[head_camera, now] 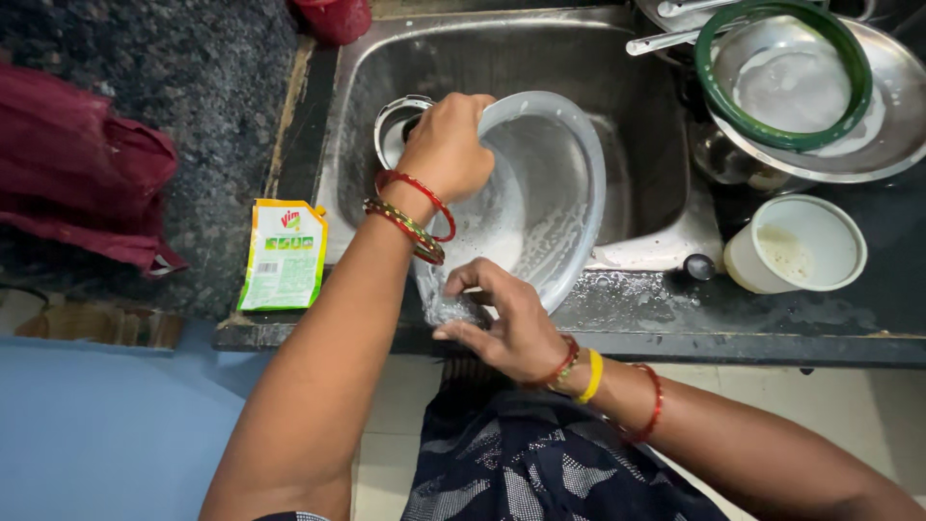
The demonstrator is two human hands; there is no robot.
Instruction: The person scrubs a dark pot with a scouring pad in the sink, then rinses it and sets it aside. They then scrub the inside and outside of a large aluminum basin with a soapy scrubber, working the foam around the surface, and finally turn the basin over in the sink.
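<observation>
Over the steel sink [637,116], dark granite counter [145,77] alongside, my left hand [446,145] grips a soapy bowl [550,193], right hand [506,323] pinching its lower rim.

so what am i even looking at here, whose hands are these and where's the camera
The camera sits on a person's head and looks down at their own two bare hands over a steel sink. The left hand has its grip on the rim of a soapy pale bowl; the right hand rubs its lower edge. On the dark counter lie a green and yellow pouch, a white cup and a steel plate holding a green-rimmed sieve.
</observation>
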